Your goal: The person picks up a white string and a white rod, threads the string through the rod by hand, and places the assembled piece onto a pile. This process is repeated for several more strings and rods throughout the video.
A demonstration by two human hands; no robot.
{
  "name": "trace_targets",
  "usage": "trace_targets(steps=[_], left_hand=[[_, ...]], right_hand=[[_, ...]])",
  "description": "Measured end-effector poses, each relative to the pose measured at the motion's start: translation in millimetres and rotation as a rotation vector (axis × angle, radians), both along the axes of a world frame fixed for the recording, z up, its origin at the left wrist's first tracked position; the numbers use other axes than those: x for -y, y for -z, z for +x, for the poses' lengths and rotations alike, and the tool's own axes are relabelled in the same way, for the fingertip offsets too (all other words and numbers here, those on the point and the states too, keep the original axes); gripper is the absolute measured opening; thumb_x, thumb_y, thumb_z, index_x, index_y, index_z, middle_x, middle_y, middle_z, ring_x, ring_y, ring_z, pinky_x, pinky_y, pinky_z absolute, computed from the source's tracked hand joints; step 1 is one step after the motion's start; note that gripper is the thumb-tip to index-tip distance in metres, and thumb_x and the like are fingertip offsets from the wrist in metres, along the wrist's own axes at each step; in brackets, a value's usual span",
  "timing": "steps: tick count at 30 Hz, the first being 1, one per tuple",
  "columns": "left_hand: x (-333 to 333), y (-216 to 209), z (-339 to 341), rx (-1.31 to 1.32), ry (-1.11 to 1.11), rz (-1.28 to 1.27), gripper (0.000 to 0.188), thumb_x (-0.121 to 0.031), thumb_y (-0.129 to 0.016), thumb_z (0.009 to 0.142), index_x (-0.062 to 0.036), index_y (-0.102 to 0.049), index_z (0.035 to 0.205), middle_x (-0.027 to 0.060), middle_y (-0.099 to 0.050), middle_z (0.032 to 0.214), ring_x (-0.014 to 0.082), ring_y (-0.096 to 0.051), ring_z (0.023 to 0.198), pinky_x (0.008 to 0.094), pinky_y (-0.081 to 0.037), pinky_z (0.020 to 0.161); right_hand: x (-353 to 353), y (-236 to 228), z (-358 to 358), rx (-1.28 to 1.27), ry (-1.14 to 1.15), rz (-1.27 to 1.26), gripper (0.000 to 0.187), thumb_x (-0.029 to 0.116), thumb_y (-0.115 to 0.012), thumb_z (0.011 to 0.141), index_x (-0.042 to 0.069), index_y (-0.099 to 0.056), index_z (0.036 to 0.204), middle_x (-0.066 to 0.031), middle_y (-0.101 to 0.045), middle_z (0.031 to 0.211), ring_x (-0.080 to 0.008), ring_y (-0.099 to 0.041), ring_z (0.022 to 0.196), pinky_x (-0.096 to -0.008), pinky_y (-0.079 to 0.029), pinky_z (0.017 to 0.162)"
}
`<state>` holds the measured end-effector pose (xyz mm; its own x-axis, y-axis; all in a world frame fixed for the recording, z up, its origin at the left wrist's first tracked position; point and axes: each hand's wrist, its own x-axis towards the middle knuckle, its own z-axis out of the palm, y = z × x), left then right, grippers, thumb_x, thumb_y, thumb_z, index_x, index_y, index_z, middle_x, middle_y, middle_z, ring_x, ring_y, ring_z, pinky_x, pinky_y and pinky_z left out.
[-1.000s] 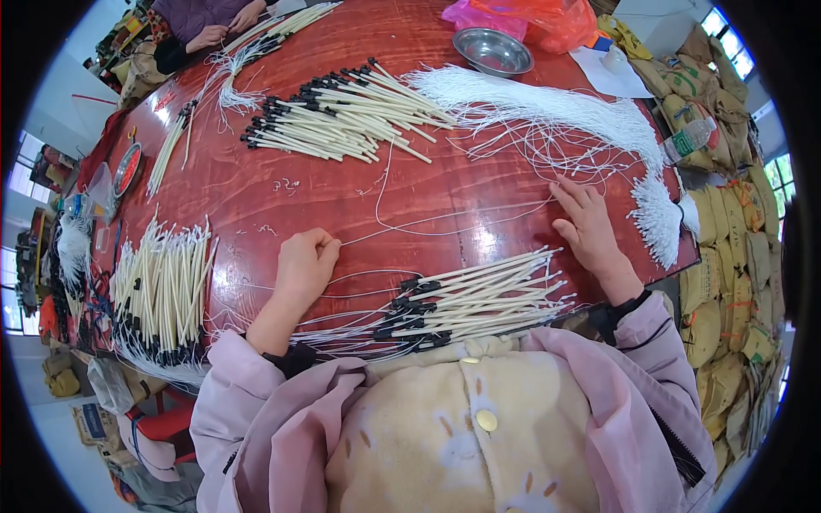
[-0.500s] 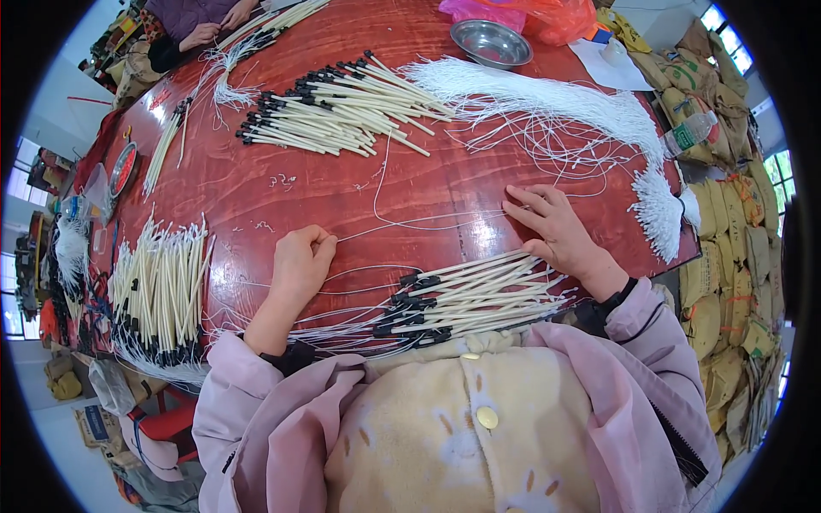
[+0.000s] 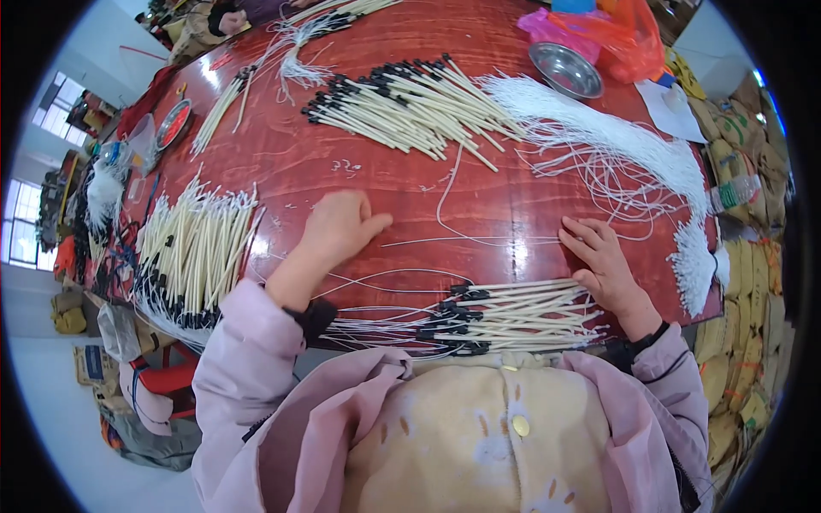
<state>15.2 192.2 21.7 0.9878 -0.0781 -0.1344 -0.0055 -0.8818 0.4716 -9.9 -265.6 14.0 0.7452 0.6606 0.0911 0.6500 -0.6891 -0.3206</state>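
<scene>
My left hand [image 3: 340, 229] is over the red table, its thumb stretched out apart from the fingers; the fingertips are partly hidden beneath it. Beside that thumb, a thin white cord [image 3: 462, 240] ends and runs right across the tabletop to my right hand [image 3: 605, 263]. The right hand lies open, fingers spread, with fingertips at the cord. Just below sits a bundle of cream sticks with black ends [image 3: 522, 315], white cords trailing left from it. Farther up lies a larger heap of similar black-ended sticks [image 3: 410, 111].
A thick hank of white cords [image 3: 637, 141] stretches along the right. At left stands a pile of cream sticks [image 3: 197, 256]. A metal bowl [image 3: 564, 70] and plastic bags [image 3: 620, 38] are at the back. Stacked sacks [image 3: 740, 316] line the right side. Another person's hand [image 3: 231, 22] shows at far left.
My left hand has come away from the cord's end, moving up the table with its thumb opening out. The right hand stays by the cord. The whole view has shifted slightly.
</scene>
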Motion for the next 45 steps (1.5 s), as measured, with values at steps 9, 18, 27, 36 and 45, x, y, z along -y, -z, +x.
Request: trace_targets(steps=[9, 18, 27, 36, 45], left_hand=[[-9, 22, 108, 0.593, 0.420, 0.362, 0.015, -0.011, -0.060, 0.090, -0.0091, -0.061, 0.104, 0.0094, -0.062, 0.099, 0.0322, -0.063, 0.103, 0.0446, -0.054, 0.081], [-6, -7, 99, 0.856, 0.611, 0.266, 0.014, -0.013, -0.061, 0.090, -0.0096, -0.064, 0.103, 0.0099, -0.062, 0.094, 0.0294, -0.064, 0.094, 0.0411, -0.051, 0.082], [-14, 1, -31, 0.414, 0.183, -0.252, 0.008, -0.005, -0.070, 0.088, -0.0008, -0.067, 0.094, 0.0153, -0.064, 0.092, 0.0368, -0.065, 0.086, 0.0424, -0.052, 0.075], [-9, 15, -68, 0.336, 0.145, -0.277, 0.008, -0.002, -0.069, 0.087, -0.0009, -0.065, 0.095, 0.0159, -0.063, 0.091, 0.0378, -0.064, 0.085, 0.0430, -0.051, 0.075], [-1, 17, -63, 0.327, 0.148, -0.221, 0.009, -0.002, -0.067, 0.088, -0.0013, -0.064, 0.096, 0.0163, -0.062, 0.092, 0.0380, -0.064, 0.087, 0.0440, -0.052, 0.076]], right_hand=[[-6, -2, -2, -0.023, 0.014, 0.016, 0.074, 0.063, -0.039, 0.102, 0.003, -0.057, 0.142, -0.0154, -0.049, 0.153, -0.0390, -0.043, 0.134, -0.0501, -0.032, 0.114], [-8, 0, -4, -0.044, 0.039, 0.081, 0.069, 0.058, -0.041, 0.103, 0.003, -0.059, 0.140, -0.0155, -0.049, 0.152, -0.0387, -0.043, 0.133, -0.0495, -0.032, 0.114], [-6, 7, -4, -0.022, 0.060, 0.088, 0.064, 0.053, -0.045, 0.102, 0.003, -0.059, 0.140, -0.0150, -0.050, 0.152, -0.0369, -0.044, 0.133, -0.0472, -0.032, 0.115], [-11, 4, -5, -0.034, 0.077, 0.089, 0.063, 0.050, -0.050, 0.100, 0.001, -0.060, 0.138, -0.0151, -0.052, 0.150, -0.0354, -0.046, 0.131, -0.0455, -0.033, 0.114], [-14, 1, -6, -0.027, 0.085, 0.072, 0.063, 0.050, -0.052, 0.099, 0.000, -0.060, 0.137, -0.0158, -0.054, 0.147, -0.0351, -0.048, 0.129, -0.0452, -0.036, 0.112]])
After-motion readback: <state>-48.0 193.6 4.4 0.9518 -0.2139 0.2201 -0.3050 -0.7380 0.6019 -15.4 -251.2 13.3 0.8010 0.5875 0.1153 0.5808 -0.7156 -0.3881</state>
